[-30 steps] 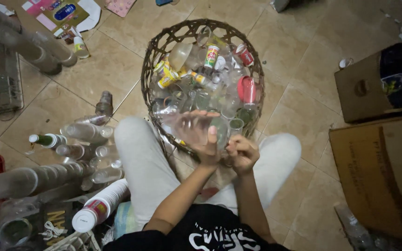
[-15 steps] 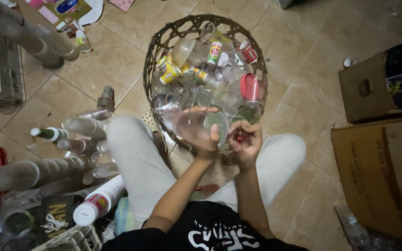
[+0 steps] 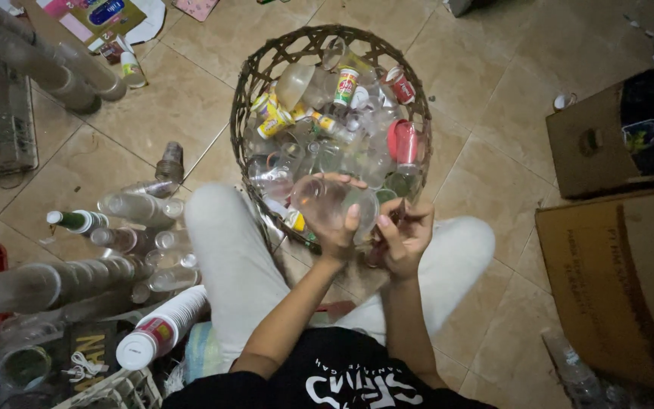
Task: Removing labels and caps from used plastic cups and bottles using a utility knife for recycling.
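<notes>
At the bottom of the frame sits the person in a black printed shirt (image 3: 327,379), pale trousers over both bent knees. Just above, at centre, the left hand (image 3: 334,231) wraps a clear, thin-walled plastic cup (image 3: 325,201), fingers curled round its side and the thumb up along the wall — a closed grip on the cup, which is held tilted over the near rim of the basket. The right hand (image 3: 404,236) is just beside it, fingers bent together at the cup's mouth; whether it pinches anything I cannot tell. The cup looks very light, flexible and smooth, likely to buckle if squeezed, so the stiffer rolled rim or the base seems the safer place to hold.

At lower left lie nested stacks of clear plastic cups (image 3: 54,276) and a white stack of paper cups (image 3: 162,327). Beyond the hands stands the round woven basket (image 3: 263,64) — full of mixed clear and printed cups. At right are brown cardboard boxes (image 3: 622,273) on the tan tiled floor (image 3: 493,98).
</notes>
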